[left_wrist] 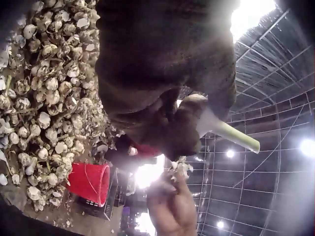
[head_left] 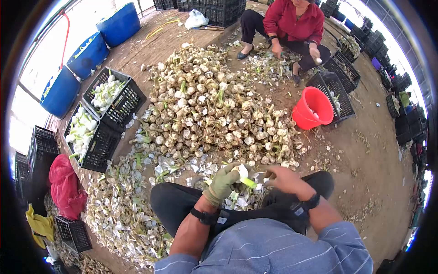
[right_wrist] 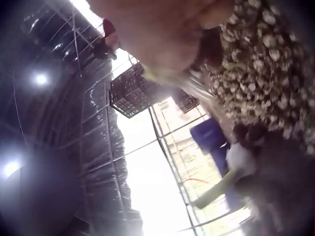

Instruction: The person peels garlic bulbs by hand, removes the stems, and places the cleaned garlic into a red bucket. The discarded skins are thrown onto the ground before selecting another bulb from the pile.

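My left hand (head_left: 223,181), in a greenish work glove, grips a white garlic bulb (head_left: 243,171) whose cut green stem (head_left: 249,182) points toward my lap. In the left wrist view the stem (left_wrist: 238,137) sticks out past the dark glove. My bare right hand (head_left: 288,181) is just to the right of the bulb, fingers bent toward it. Pale garlic skin (left_wrist: 183,168) shows at its fingertips in the left wrist view. The right wrist view has a blurred strip of skin (right_wrist: 204,93) stretching between that hand and the bulb (right_wrist: 240,158).
A large heap of unpeeled garlic (head_left: 210,105) lies ahead, with loose skins (head_left: 123,214) at left. Black crates of trimmed garlic (head_left: 98,148) and blue tubs (head_left: 61,93) stand left. A red bucket (head_left: 312,108) is at right, near another seated person (head_left: 294,23).
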Demonstrator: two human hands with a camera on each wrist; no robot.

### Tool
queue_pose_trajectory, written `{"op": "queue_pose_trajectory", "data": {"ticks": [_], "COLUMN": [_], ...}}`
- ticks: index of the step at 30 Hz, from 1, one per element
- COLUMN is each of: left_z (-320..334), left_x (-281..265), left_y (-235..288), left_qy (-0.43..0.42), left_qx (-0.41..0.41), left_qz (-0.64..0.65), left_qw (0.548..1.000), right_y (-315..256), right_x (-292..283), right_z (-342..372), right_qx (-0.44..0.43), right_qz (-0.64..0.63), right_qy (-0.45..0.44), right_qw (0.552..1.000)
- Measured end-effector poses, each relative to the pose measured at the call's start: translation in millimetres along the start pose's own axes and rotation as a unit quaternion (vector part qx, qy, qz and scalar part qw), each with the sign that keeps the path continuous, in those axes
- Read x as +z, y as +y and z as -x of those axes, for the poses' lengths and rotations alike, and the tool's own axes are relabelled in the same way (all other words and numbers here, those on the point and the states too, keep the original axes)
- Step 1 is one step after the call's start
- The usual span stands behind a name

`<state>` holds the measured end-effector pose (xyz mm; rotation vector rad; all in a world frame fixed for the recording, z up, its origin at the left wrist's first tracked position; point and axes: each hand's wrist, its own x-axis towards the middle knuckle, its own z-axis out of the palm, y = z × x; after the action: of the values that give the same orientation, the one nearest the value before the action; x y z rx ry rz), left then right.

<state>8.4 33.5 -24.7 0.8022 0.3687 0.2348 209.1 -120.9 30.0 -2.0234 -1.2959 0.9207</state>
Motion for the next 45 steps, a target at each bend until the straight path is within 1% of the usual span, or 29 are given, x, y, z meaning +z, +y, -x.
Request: {"op": "queue_pose_trajectory", "data": {"ticks": [2, 3, 6, 7, 10, 11, 14, 15, 17, 18, 20, 21, 23, 24, 25, 27, 28, 29, 30, 32, 33, 36, 37, 40, 41, 44, 45], "left_z": [-3, 2, 2, 0, 1, -1, 3, 4, 4, 3, 3, 3, -5, -7, -5, -4, -4, -5, -4, 1, -4, -5, -5, -2, -3, -1, -1], "left_x": [1, 4, 5, 8, 7, 4, 10, 11, 5, 3, 2, 1, -7, -5, -3, -5, -4, 2, 4, 7, 2, -5, -4, 4, 3, -1, 0], "left_y": [-5, 1, 0, -2, 8, 0, 7, 15, 11, 9, 8, 7, -10, -8, -1, 0, 0, -1, 1, 2, -1, -3, -3, 5, 2, 1, 3], "left_qy": [0.014, 0.005, 0.039, 0.051, 0.078, 0.071, 0.043, 0.024, 0.001, -0.011, -0.041, -0.056, -0.019, 0.0, 0.017, 0.041, 0.052, 0.046, 0.048, 0.052, 0.053, 0.044, 0.047, 0.036, 0.04, 0.002, -0.008], "left_qx": [0.037, 0.015, 0.003, 0.027, 0.019, 0.049, 0.113, 0.086, 0.024, -0.006, -0.033, -0.045, 0.011, 0.04, 0.024, 0.019, 0.016, 0.055, 0.035, -0.006, 0.009, -0.031, -0.042, 0.001, 0.016, -0.013, -0.012], "left_qz": [-0.035, -0.048, -0.171, -0.199, -0.336, -0.346, -0.438, -0.459, -0.469, -0.473, -0.465, -0.462, -0.372, -0.326, -0.303, -0.179, -0.116, -0.159, -0.164, -0.175, -0.182, -0.117, -0.081, 0.053, 0.078, 0.184, 0.202], "left_qw": [0.999, 0.999, 0.985, 0.978, 0.939, 0.934, 0.891, 0.884, 0.883, 0.881, 0.884, 0.884, 0.928, 0.945, 0.952, 0.983, 0.992, 0.985, 0.985, 0.983, 0.982, 0.992, 0.995, 0.998, 0.996, 0.983, 0.979], "right_y": [7, -17, -47, -51, -48, -45, -43, -45, -47, -47, -49, -46, -34, -27, -20, -20, -18, -13, -15, -24, -29, -33, -34, -24, -24, -25, -25], "right_x": [15, 10, 14, 20, 21, 23, 20, 20, 22, 23, 27, 28, 33, 34, 36, 36, 40, 45, 48, 58, 61, 64, 62, 47, 42, 30, 30], "right_z": [7, 4, -2, -6, -12, -14, -14, -14, -9, -9, -9, -10, -16, -16, -15, -13, -12, -12, -12, -9, -7, -5, -6, -4, -1, 5, 7], "right_qx": [-0.039, -0.018, -0.153, -0.208, -0.223, -0.228, -0.246, -0.236, -0.213, -0.211, -0.205, -0.173, -0.107, -0.062, -0.018, 0.075, 0.067, 0.059, 0.052, 0.008, -0.014, 0.012, 0.087, 0.073, 0.105, 0.085, 0.073], "right_qz": [0.141, 0.053, 0.013, 0.04, 0.069, 0.085, 0.123, 0.142, 0.179, 0.19, 0.21, 0.156, 0.047, -0.025, -0.096, -0.213, -0.195, -0.178, -0.161, -0.117, -0.094, -0.203, -0.344, -0.508, -0.509, -0.594, -0.618], "right_qy": [0.034, 0.05, 0.084, 0.11, 0.094, 0.092, 0.05, 0.039, 0.013, 0.015, 0.022, 0.038, 0.072, 0.082, 0.092, 0.116, 0.13, 0.144, 0.159, 0.146, 0.138, 0.073, 0.038, 0.03, 0.05, 0.044, 0.045], "right_qw": [0.989, 0.997, 0.985, 0.971, 0.968, 0.965, 0.96, 0.96, 0.96, 0.959, 0.956, 0.972, 0.991, 0.994, 0.991, 0.967, 0.97, 0.972, 0.973, 0.982, 0.986, 0.976, 0.934, 0.858, 0.853, 0.798, 0.782]}}
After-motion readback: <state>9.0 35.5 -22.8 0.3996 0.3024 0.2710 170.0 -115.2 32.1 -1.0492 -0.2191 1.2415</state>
